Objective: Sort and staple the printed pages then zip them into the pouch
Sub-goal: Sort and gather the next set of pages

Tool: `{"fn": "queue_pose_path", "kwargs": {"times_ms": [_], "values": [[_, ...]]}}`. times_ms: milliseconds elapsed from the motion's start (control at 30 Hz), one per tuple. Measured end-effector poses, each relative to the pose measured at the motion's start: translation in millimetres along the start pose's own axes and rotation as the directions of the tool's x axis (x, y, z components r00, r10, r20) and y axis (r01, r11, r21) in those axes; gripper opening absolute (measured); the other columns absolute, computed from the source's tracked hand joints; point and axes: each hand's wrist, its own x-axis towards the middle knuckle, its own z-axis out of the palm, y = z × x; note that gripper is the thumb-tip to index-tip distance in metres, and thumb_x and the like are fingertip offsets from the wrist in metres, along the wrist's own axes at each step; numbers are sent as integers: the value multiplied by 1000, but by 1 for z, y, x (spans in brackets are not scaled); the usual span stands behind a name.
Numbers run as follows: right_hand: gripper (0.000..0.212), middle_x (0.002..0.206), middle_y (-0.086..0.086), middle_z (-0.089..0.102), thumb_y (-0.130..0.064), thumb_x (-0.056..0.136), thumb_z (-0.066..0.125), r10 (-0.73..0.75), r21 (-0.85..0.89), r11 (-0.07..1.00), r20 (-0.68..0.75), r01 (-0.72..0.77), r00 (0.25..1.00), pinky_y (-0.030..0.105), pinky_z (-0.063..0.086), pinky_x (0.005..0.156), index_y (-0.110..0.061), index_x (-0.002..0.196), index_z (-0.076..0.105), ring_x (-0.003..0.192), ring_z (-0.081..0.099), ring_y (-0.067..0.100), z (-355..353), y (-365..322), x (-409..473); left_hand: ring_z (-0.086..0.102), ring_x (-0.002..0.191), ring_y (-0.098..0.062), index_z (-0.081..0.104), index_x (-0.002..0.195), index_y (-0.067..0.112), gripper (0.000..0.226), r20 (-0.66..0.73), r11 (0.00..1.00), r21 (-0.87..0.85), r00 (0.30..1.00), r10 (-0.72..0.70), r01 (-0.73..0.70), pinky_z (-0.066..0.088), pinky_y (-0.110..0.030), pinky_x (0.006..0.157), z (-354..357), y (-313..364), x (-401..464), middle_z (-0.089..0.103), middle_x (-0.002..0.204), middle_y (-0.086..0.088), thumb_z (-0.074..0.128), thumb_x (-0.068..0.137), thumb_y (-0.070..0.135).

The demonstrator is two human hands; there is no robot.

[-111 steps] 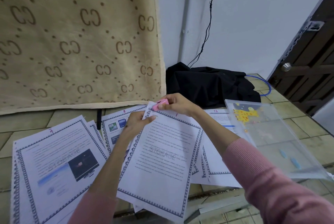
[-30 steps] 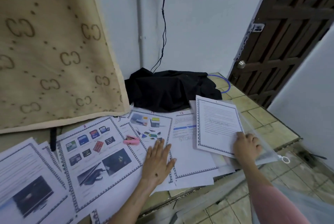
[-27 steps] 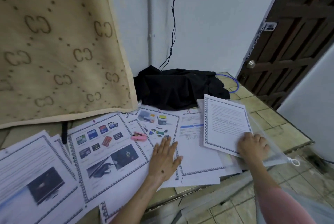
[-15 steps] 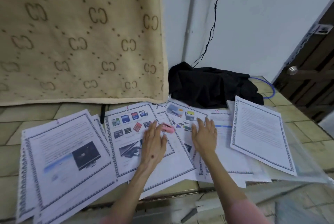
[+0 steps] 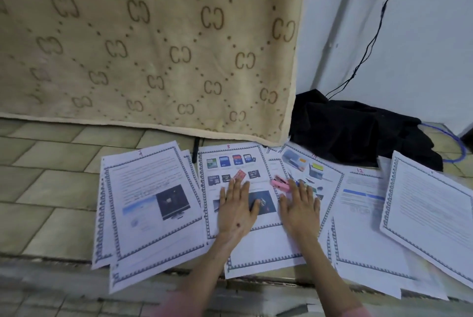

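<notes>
Several printed pages with patterned borders lie spread across the tiled ledge [image 5: 51,163]. My left hand [image 5: 236,211] lies flat, fingers straight, on the page of memory-card pictures [image 5: 230,165]. My right hand [image 5: 300,207] lies flat on the neighbouring page with coloured device pictures [image 5: 314,165]. A small pink stapler [image 5: 280,183] sits on the papers just beyond my right fingertips. A text page with a dark photo [image 5: 151,196] lies at the left. A stapled text set [image 5: 430,206] lies at the far right. The pouch is not visible.
A beige patterned blanket [image 5: 153,42] hangs behind the ledge. A black cloth bundle [image 5: 353,129] sits at the back right with a blue cable [image 5: 458,147] beside it. A black cord [image 5: 368,42] runs down the white wall. The ledge drops off at the front edge.
My right hand left the stapled text set at the right and came to the middle. Both hands now lie flat side by side on the picture pages. The view swung left.
</notes>
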Motion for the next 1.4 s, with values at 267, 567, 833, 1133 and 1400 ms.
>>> {"fn": "queue_pose_path", "kwargs": {"times_ms": [267,567,833,1133,1400], "values": [[77,153,12,28,-57,84,18,32,38,999,-112,-28,993,44,10,118,-13,146,29,145,16,29,3,0,-1,2,147,-24,20,148,15,80,-30,999,-47,999,11,-13,-14,-38,110,-2,-2,-2,13,158,-9,0,85,59],[80,154,12,28,-58,84,24,59,35,998,-122,-55,991,42,10,118,-7,145,30,145,16,28,5,-2,0,7,146,-24,27,146,14,94,-15,994,-106,1000,26,-28,-11,-41,111,-6,-4,-2,18,157,-8,-17,79,65],[78,155,11,26,-57,85,23,61,65,996,-107,-54,992,41,9,119,-11,148,26,145,15,27,1,-4,-1,22,144,-23,38,140,14,64,136,993,-115,991,8,8,11,-40,117,-15,-3,-2,31,152,-6,20,94,54],[21,105,12,59,-15,82,63,-351,-252,926,-292,282,890,44,47,77,-21,100,72,93,55,35,7,-6,1,3,144,-36,34,142,15,68,-65,714,-247,723,-687,656,10,-54,115,-81,-121,-22,5,157,-17,56,86,48],[25,111,22,62,-4,70,53,-358,-281,912,-193,298,914,57,46,87,-1,89,70,106,54,41,6,-56,-5,13,140,-40,32,142,17,98,-32,663,-222,674,-738,715,21,-51,110,-93,-158,-33,13,154,-19,62,66,72]]}}
